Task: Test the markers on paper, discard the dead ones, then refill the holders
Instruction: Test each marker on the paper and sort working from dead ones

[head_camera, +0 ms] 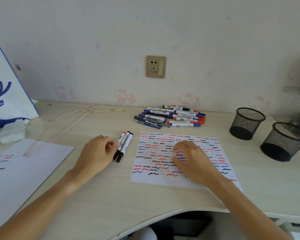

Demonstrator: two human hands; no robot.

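Note:
A test sheet [154, 163] full of red, blue and black squiggles lies on the desk before me. My right hand [192, 160] rests flat on it, fingers spread. Left of the sheet lie three capped markers [124, 144] side by side, one red-capped and two black. My left hand [97, 153] lies beside them with loosely curled fingers, its fingertips touching or nearly touching the nearest marker. A pile of several markers and pens [171, 116] sits behind the sheet near the wall. Two black mesh holders [246, 123] [284, 142] stand at the right, both holding nothing.
A second sheet [24, 170] with a few squiggles lies at the left front. A white and blue paper bag [5, 87] stands at the far left, its cord handles trailing over the desk. A thin stick [102, 110] lies near the wall. The desk's front edge curves inward.

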